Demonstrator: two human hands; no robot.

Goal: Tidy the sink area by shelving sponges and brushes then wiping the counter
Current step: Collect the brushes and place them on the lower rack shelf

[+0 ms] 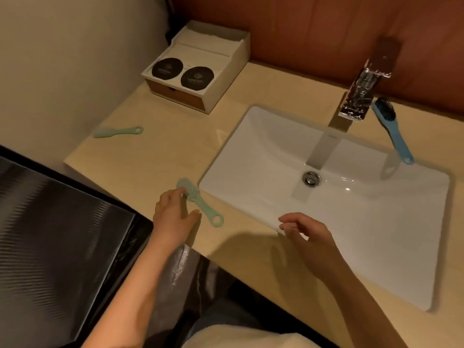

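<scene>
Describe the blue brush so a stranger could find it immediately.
Find the white sink, then its chrome faucet at the back. Right beside it lies the blue brush, handle overhanging the basin. Unlike the two pale green brushes, it has dark bristles.

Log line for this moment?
left hand: touches near green brush | right hand: empty, over sink | far green brush, blue brush: unshelved

Left hand point(173, 213) reaches down, fingers spread; right hand point(305, 231) hovers, loosely curled.
</scene>
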